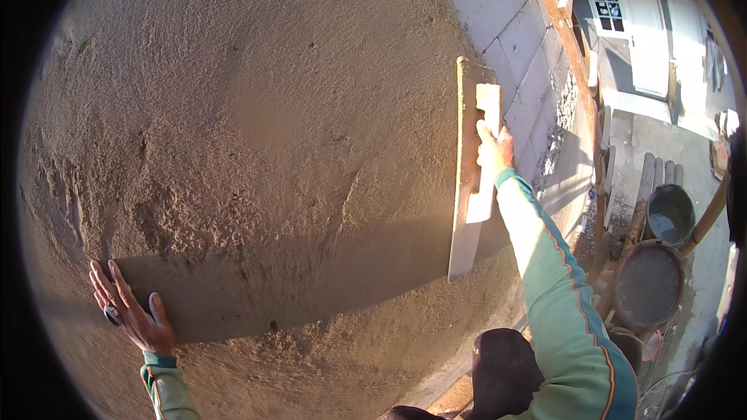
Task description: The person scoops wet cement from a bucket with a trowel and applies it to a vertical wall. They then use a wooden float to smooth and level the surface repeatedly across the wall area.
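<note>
Wet grey-brown plaster (257, 109) covers most of the wall in front of me, rough and ridged at the left and smoother toward the top. My right hand (496, 152) is closed round the pale handle of a long plastering float (464, 245). The float stands lengthwise near the plaster's right border, its blade at or against the surface; I cannot tell whether it touches. At the lower left my left hand (134, 313) lies spread on the plaster, with a dark-stoned ring on one finger. Nothing is in that hand.
Bare light blocks (510, 31) show right of the plaster, beside a wooden pole (572, 47). Lower right, a dark bucket (671, 214) and a round basin (649, 286) stand near poles on the ground. A house with a white door (647, 39) is beyond. My dark-clad knee (506, 369) shows below.
</note>
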`<action>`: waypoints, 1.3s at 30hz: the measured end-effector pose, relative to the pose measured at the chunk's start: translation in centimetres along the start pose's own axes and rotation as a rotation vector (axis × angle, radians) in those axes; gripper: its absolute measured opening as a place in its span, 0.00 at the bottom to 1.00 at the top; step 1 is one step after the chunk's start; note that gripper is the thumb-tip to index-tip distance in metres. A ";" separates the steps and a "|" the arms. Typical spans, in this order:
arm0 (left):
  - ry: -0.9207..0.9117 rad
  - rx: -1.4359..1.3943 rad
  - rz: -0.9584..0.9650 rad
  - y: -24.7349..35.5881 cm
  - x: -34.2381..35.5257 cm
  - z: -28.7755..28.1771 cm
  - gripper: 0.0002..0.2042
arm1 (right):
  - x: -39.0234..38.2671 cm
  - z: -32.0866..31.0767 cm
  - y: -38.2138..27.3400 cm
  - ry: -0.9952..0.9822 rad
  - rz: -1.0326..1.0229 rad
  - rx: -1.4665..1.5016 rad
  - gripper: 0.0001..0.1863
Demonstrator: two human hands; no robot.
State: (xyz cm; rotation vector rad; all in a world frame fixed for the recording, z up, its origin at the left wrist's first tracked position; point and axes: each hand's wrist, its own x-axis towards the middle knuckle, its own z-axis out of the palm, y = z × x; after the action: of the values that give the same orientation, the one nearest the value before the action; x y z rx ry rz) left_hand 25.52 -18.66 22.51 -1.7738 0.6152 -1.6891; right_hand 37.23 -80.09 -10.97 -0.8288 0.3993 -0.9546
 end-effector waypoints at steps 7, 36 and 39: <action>-0.003 0.022 -0.017 -0.1 -0.1 0.0 0.36 | -8.0 3.2 -1.7 -0.217 -0.006 0.017 0.17; -0.059 0.041 -0.044 -0.9 -0.5 -0.4 0.37 | -4.1 8.4 -8.7 -0.244 -0.319 -0.206 0.26; -0.043 0.007 -0.030 -0.8 0.0 -0.2 0.37 | 1.2 10.1 -12.3 -0.186 -0.369 -0.253 0.22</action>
State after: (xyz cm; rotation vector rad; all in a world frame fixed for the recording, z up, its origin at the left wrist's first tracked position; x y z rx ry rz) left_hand 25.30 -18.14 23.09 -1.8178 0.5659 -1.6660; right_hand 37.42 -80.49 4.98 -1.2407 0.2100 -1.1695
